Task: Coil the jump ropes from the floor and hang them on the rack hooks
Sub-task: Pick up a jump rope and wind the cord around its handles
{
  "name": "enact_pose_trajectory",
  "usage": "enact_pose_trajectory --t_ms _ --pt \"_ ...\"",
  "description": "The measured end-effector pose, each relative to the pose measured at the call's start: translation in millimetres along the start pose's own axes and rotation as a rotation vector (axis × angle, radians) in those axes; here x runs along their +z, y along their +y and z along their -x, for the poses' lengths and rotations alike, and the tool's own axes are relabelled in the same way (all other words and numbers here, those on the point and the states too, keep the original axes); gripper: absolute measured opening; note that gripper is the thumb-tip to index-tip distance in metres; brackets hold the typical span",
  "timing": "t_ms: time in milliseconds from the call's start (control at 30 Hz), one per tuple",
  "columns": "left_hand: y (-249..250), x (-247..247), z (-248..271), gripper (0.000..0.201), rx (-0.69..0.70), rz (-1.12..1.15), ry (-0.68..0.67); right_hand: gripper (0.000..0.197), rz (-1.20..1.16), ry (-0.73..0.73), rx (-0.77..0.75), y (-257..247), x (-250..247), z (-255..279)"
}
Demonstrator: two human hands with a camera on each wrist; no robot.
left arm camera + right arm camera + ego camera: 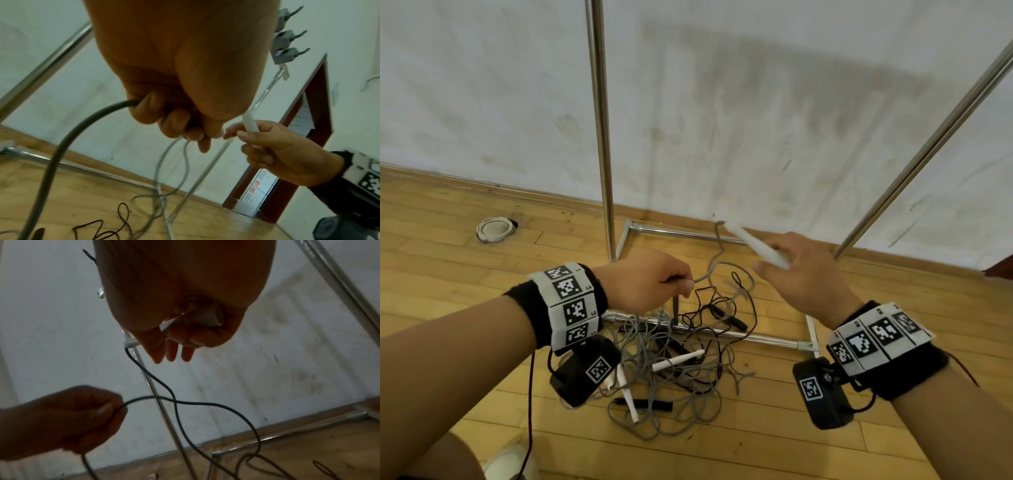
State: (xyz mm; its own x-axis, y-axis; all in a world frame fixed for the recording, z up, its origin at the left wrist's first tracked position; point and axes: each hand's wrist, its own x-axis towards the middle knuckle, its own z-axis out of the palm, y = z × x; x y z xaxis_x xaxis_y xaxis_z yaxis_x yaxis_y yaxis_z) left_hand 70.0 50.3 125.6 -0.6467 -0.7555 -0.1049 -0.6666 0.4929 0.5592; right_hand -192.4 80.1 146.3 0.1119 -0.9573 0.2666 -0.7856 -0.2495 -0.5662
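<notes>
Head view: wooden floor (465,260) meeting scuffed white wall (756,102); tangled jump ropes (671,363) lying inside metal rack (602,137) base. Left wrist view alone showing grey hooks (285,40) and red doorframe (308,113); left hand (174,97) clenching around grey cord (61,142). Right wrist view: right hand (185,305) loosely grasping white handle (209,316), three fingers extending.

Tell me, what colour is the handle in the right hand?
White handle; the head view shows it best.
</notes>
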Motion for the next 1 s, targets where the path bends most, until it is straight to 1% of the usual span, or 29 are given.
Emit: enact_pose_trajectory --t_ms 100,167,233,333,400,500,700,867,933,1000 --pt "16.2 -1.2 -0.4 0.025 0.067 -0.003 0.025 0.014 -0.145 -0.154 -0.03 -16.1 14.8 4.6" --pt "23.9 -3.1 0.1 0.026 0.092 0.005 0.013 0.014 -0.224 -0.218 -0.087 -23.4 21.2 6.0" --pt "26.4 -6.7 1.5 0.029 0.076 0.059 -0.001 0.012 -0.28 -0.263 -0.093 -27.2 22.8 5.5" --pt "24.7 -12.3 3.4 0.03 0.036 0.152 0.034 0.011 -0.3 -0.343 -0.076 -26.9 23.8 4.8" --pt "22.0 -12.5 3.8 0.028 0.031 0.179 0.035 0.012 -0.265 -0.306 -0.058 -26.7 24.1 3.7" --pt "13.5 -7.3 3.4 0.023 0.021 0.182 -0.029 0.017 -0.219 -0.17 -0.05 -26.2 19.7 -0.4" --pt "-8.6 1.3 -1.8 0.023 -0.062 0.185 -0.113 0.023 -0.259 0.048 -0.069 -18.7 -2.3 -8.2" --pt "-22.5 8.7 -0.5 0.025 -0.116 0.071 -0.193 0.02 -0.309 0.232 -0.013 -6.0 -22.7 -11.1" --pt "-27.2 8.6 -0.4 0.026 -0.145 0.053 -0.173 0.016 -0.273 0.248 0.018 -0.4 -27.7 -11.7" --pt "-29.1 6.7 0.0 0.027 -0.165 0.028 -0.114 0.012 -0.247 0.213 0.062 4.9 -28.9 -11.1"
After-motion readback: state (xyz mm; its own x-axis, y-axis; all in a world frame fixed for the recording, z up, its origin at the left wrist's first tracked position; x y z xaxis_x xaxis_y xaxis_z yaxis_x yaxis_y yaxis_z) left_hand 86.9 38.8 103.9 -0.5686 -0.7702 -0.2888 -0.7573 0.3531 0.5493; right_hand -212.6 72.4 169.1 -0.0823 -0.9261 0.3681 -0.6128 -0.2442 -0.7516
